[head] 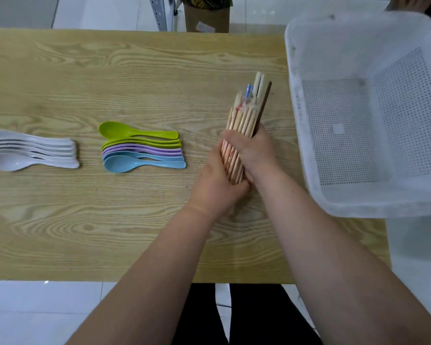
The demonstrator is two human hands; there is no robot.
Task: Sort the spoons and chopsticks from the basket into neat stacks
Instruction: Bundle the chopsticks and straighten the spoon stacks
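Note:
Both hands hold one bundle of chopsticks (244,118) just above the wooden table (135,70), tips pointing away from me. Most sticks are pale wood, with a few white, blue and dark brown ones at the far end. My left hand (215,185) grips the near end from the left. My right hand (253,149) wraps round the middle from the right. A row of white spoons (30,151) lies at the far left. A row of green, purple and blue spoons (142,150) lies left of the bundle.
A white perforated plastic basket (306,120) sits at the table's right end, overhanging the edge, nothing visible inside. A cardboard box (207,18) and a metal frame (162,11) stand on the floor beyond the table's far edge.

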